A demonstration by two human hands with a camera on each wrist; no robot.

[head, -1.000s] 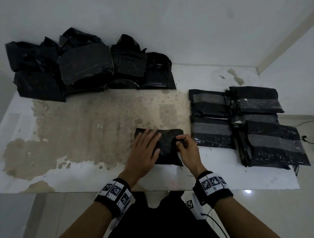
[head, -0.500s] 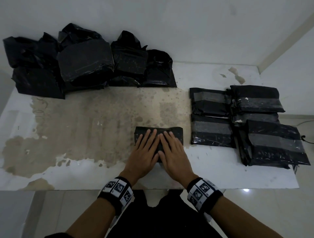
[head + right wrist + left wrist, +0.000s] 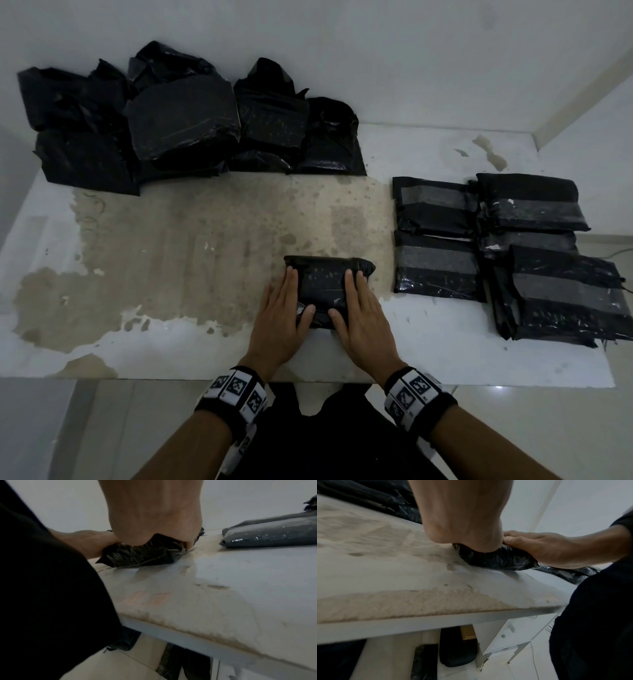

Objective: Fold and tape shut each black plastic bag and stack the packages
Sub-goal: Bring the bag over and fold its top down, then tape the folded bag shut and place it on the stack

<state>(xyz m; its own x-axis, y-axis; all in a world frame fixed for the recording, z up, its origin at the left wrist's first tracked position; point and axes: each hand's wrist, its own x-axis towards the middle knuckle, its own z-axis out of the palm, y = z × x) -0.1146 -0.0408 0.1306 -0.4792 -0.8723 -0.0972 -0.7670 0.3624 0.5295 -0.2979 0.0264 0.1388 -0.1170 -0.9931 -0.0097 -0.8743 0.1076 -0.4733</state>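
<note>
A small folded black plastic bag lies on the table near its front edge. My left hand lies flat on the bag's left end and my right hand flat on its right end. All the fingers are straight and point away from me, and both thumbs rest on the bag's near part. No tape shows on this bag. In the left wrist view my left hand presses the bag beside the right hand. The right wrist view shows the right hand pressing the crinkled bag.
A heap of loose black bags stands at the back left against the wall. Taped packages lie to the right of the bag, with a stack further right. The table's front edge is close to my wrists.
My right hand let go of the bag's right end and lay flat. Both hands pressed side by side at the middle, then slid apart to the two ends.
</note>
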